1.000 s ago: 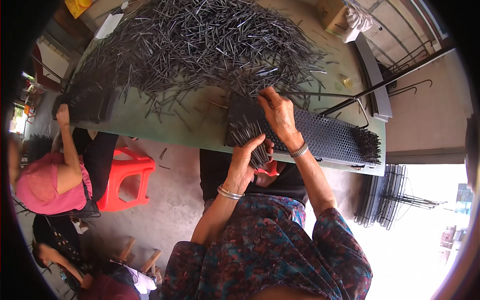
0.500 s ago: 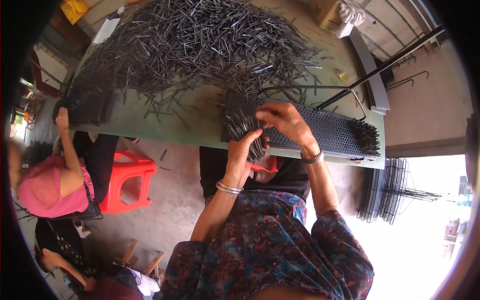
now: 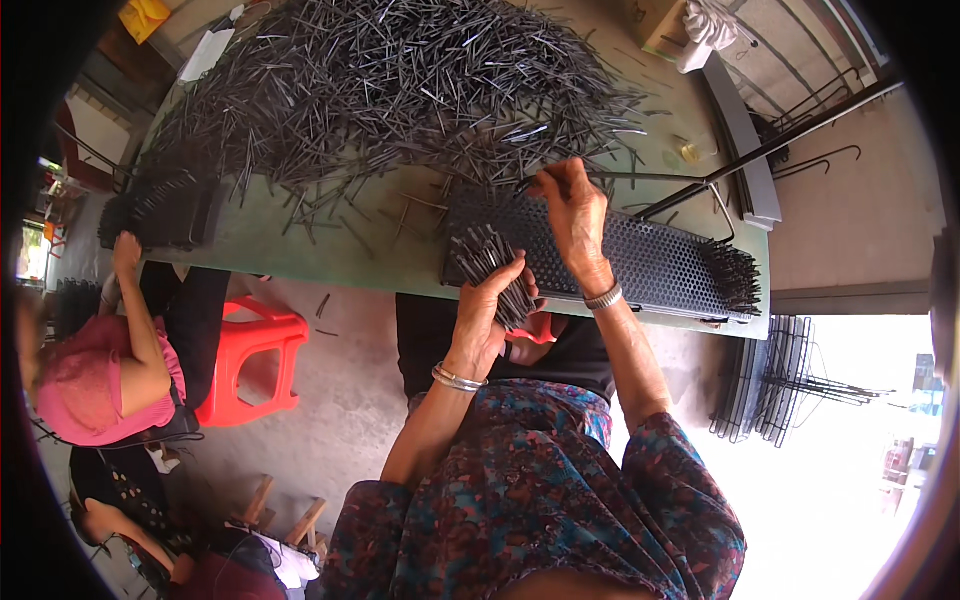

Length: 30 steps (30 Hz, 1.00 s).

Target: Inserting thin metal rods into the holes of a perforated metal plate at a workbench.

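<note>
A bundle of thin dark strips (image 3: 481, 253) is clamped in the left hand (image 3: 486, 303), held upright at the near edge of the bench (image 3: 330, 248), by the left end of a perforated black panel (image 3: 650, 262). The right hand (image 3: 578, 218) is raised over the panel, its fingertips bent toward the near edge of a large heap of loose strips (image 3: 420, 85); whether a strip is pinched between them cannot be told. The panel's right end is filled with a cluster of standing strips (image 3: 738, 282). Farther left, a red stool (image 3: 282, 325) is placed beside a co-worker in pink (image 3: 105, 385).
</note>
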Motion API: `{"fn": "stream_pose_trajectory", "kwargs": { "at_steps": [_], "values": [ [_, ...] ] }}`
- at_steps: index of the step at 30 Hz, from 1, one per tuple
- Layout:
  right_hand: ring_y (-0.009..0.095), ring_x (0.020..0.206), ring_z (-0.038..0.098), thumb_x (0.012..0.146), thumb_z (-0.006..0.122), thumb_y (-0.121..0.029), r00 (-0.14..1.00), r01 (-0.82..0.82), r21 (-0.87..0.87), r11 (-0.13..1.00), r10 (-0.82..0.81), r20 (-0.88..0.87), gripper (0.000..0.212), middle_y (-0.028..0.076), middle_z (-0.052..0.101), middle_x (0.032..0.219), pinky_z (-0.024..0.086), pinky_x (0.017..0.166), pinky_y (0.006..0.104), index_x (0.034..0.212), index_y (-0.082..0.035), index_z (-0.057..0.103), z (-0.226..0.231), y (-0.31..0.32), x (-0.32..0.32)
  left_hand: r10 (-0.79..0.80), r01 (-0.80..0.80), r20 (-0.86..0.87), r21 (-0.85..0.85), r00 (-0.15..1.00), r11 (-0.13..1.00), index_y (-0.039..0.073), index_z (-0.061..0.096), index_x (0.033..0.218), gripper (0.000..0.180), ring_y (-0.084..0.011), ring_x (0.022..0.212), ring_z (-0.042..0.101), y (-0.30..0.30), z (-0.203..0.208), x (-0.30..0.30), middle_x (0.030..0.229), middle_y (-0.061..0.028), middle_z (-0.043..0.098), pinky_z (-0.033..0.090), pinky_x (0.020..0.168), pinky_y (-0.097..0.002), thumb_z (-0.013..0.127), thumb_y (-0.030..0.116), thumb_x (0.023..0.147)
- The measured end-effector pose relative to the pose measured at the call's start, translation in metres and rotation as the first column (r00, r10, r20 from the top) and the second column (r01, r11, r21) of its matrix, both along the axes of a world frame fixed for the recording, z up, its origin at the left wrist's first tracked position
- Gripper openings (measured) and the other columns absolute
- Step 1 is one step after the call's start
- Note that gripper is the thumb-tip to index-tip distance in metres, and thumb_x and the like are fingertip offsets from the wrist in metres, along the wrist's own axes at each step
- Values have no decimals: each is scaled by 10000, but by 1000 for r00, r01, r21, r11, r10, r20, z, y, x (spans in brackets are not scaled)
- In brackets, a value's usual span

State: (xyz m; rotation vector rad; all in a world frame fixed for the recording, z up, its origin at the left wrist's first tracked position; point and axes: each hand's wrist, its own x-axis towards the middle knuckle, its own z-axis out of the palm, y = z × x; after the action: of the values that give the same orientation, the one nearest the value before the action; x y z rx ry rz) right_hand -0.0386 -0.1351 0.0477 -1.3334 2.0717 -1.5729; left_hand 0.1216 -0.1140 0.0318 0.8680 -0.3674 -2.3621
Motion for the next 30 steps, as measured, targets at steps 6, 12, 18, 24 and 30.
{"fn": "stream_pose_trajectory", "kwargs": {
  "at_steps": [6, 12, 18, 24, 30],
  "values": [
    [195, 646, 665, 842, 672, -101, 950, -54, 53, 997, 67, -304, 77, 97, 663, 715, 489, 584, 300, 888, -52, 635, -14, -1, 4, -50, 57, 50, -136, 997, 989, 64, 613, 1084, 230, -145, 639, 589, 1, -1, 3, 741, -35, 611, 490, 560, -290, 656, 184, 892],
    [174, 615, 618, 857, 680, -197, 914, -72, 143, 987, 123, -386, 160, 77, 657, 705, 485, 600, 287, 943, -62, 693, -16, -2, -5, -72, 77, 43, -140, 997, 987, 30, 654, 955, 181, -131, 575, 597, 8, 7, 0, 717, -52, 642, 488, 496, -275, 710, 167, 850],
    [72, 675, 538, 877, 664, -170, 839, -518, 250, 818, 429, 336, 194, 16, 619, 740, 453, 602, 240, 928, 17, 674, 30, 28, -9, -107, 118, 78, -167, 991, 979, 26, 656, 921, 170, -123, 572, 600, 8, 9, 4, 719, -59, 652, 486, 500, -261, 721, 157, 837],
    [72, 676, 565, 901, 618, -105, 775, -569, 257, 781, 405, 484, 131, 18, 622, 744, 478, 623, 224, 937, 18, 644, 36, 34, -16, -157, 177, 111, -214, 981, 961, 24, 643, 997, 180, -147, 594, 610, 9, 0, 4, 760, -89, 658, 486, 522, -257, 687, 126, 856],
    [149, 603, 675, 919, 572, -99, 989, 33, -6, 999, -33, -141, 101, 90, 682, 747, 494, 547, 265, 927, -1, 597, 26, 20, -6, -96, 103, 86, -88, 992, 991, 44, 652, 934, 155, -131, 585, 625, 6, 4, 5, 744, -79, 677, 500, 477, -271, 703, 162, 848]
  ]
}}
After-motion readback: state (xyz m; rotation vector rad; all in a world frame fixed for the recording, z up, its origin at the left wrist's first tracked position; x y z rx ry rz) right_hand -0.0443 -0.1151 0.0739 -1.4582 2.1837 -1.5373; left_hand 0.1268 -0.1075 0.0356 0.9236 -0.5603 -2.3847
